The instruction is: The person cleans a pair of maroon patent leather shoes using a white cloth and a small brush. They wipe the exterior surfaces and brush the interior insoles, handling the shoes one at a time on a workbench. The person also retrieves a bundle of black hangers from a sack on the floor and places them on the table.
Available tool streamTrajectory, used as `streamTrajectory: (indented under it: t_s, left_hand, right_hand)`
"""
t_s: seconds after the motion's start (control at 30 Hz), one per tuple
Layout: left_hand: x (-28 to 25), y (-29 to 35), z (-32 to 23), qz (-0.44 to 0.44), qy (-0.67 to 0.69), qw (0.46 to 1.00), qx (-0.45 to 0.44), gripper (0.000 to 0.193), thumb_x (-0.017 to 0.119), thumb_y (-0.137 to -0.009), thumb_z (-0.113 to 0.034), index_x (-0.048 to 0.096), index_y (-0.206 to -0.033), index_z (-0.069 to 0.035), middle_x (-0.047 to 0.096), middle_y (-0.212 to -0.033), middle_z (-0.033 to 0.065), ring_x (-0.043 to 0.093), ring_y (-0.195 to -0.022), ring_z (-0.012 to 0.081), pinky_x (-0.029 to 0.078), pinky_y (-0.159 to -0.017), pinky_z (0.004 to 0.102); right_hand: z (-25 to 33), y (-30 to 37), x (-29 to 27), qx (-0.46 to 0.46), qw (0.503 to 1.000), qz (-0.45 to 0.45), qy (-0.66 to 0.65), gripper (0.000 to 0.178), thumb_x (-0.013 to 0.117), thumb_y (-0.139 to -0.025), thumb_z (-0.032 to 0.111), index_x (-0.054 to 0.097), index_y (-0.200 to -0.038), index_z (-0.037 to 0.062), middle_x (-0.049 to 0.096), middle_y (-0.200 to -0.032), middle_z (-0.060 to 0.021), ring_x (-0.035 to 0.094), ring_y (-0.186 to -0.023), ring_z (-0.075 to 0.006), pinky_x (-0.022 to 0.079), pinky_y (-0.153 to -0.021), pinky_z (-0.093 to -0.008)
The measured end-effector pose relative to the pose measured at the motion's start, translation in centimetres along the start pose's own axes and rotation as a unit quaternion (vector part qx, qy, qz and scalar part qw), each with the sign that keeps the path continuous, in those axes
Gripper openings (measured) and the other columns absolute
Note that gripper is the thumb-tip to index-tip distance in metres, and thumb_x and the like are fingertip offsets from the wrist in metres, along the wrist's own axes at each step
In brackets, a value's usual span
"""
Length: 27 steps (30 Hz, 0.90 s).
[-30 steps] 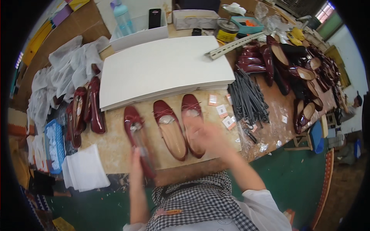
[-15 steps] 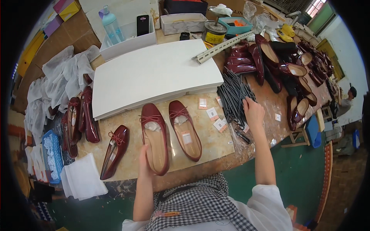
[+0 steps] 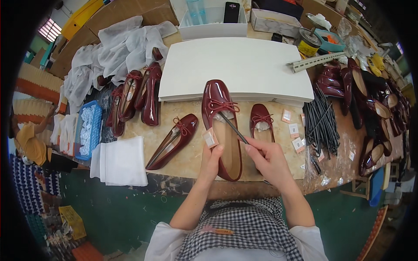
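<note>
A glossy burgundy ballet flat [image 3: 227, 153] with a bow is tilted up off the table, toe away from me. My left hand [image 3: 211, 162] grips its left side and also pinches a small white-and-orange label [image 3: 210, 138] against it. In my right hand [image 3: 271, 162] is a thin dark stick [image 3: 233, 127], its far end inside the shoe by the white paper stuffed in the toe. A second burgundy flat [image 3: 260, 114] lies behind my right hand, partly hidden. To the left another such flat [image 3: 175, 140] rests on its side with a stick inside.
A stack of white sheets [image 3: 235, 63] spans the table's far side. Right of centre lie a pile of dark sticks [image 3: 321, 124] and several labels [image 3: 293, 129]. More burgundy shoes crowd the right end [image 3: 379, 115] and left [image 3: 150, 98]. White cloths [image 3: 119, 161] overhang the front edge.
My right hand has left the stick pile with one stick and brought it into the shoe. My left hand has lifted the shoe and now holds a label too. The view has turned left.
</note>
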<state>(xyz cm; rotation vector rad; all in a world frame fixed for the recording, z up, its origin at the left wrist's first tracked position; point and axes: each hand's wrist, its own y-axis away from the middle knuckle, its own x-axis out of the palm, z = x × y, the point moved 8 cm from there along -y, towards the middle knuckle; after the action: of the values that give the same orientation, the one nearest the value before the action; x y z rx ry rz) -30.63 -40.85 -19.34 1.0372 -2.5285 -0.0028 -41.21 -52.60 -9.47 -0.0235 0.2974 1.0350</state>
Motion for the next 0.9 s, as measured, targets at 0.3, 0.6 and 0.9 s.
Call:
streamTrajectory:
  t_s: [0.3,0.6,0.9]
  left_hand:
    - [0.8,1.8,2.6,-0.036,-0.069,0.996,0.033,0.073,0.026,-0.094,-0.063,0.044,-0.132,-0.003,0.054,-0.124,0.0103,0.053,-0.112,0.0196,0.043,-0.095,0.0336]
    - [-1.5,1.3,-6.7,-0.126,-0.461,0.862,0.17,0.061,0.055,-0.09,-0.026,0.033,-0.139,0.004,0.046,-0.135,0.0217,0.051,-0.117,0.03,0.04,-0.098,0.0372]
    - [4.7,-2.1,4.0,0.036,-0.24,0.97,-0.016,0.057,0.055,-0.086,-0.019,0.039,-0.138,-0.004,0.065,-0.107,0.0131,0.065,-0.083,0.0271,0.052,-0.074,0.0352]
  right_hand:
    - [1.9,0.4,3.5,-0.153,0.95,-0.175,0.207,0.025,0.058,-0.089,0.019,0.066,-0.107,0.0033,0.06,-0.06,-0.0149,0.061,-0.051,-0.0283,0.045,-0.047,-0.0382]
    - [-9.1,1.0,-20.8,0.101,0.809,-0.383,0.434,0.036,0.053,-0.091,0.039,0.068,-0.081,0.0076,0.066,-0.069,-0.0145,0.064,-0.061,-0.0359,0.05,-0.056,-0.0442]
    - [-11.7,2.5,-23.9,0.114,0.896,-0.364,0.225,0.021,0.059,-0.087,0.022,0.067,-0.096,0.004,0.063,-0.063,-0.0074,0.059,-0.055,-0.014,0.045,-0.051,-0.0293]
